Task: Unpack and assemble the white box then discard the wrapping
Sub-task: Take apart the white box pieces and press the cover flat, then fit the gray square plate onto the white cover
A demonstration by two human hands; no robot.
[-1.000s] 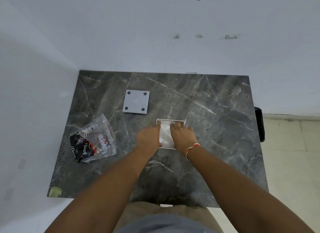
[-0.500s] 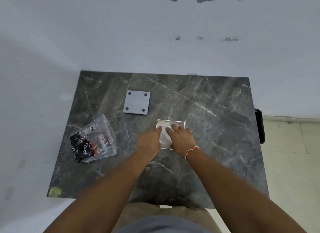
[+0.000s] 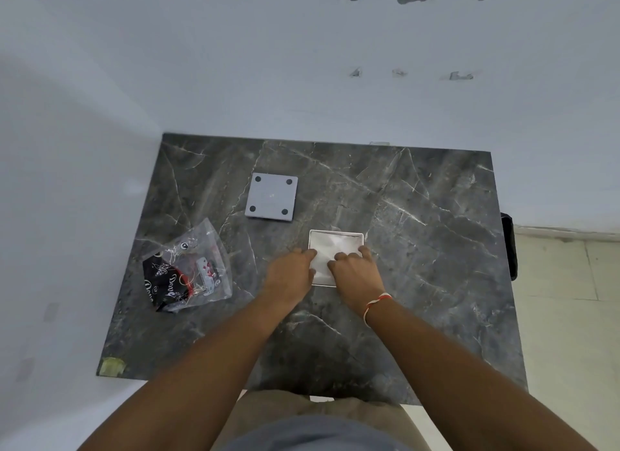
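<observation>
Head view: I looked down along both forearms to a dark marble table (image 3: 419,282) pushed into a white corner.
Left hand (image 3: 290,276): it lay palm down at the left edge of the white box (image 3: 339,246), fingers curled loosely toward the box, apparently steadying that side; I could not tell whether it gripped anything.
Right hand (image 3: 355,272): with a red and white thread (image 3: 375,304) at the wrist, it rested over the near right part of the box, fingers bent onto the white material inside; whether it pinched or merely pressed I could not tell.
White box: it sat open side up near the middle of the table, and I judged the two hands flanked it to hold the tray steady while working the crumpled white lining.
Hidden: the box's near edge and most of its near half were covered by the hands, and the lining was too washed out to name.
Plastic bag (image 3: 188,269): it lay to the left, well apart, probably the wrapping set aside for discarding; its dark printed contents were unreadable.
Grey square plate (image 3: 271,197): it lay farther back left, four dark dots at its corners, likely parked until assembly.
Far right: a dark object (image 3: 509,246) beyond the table edge was cut off.
</observation>
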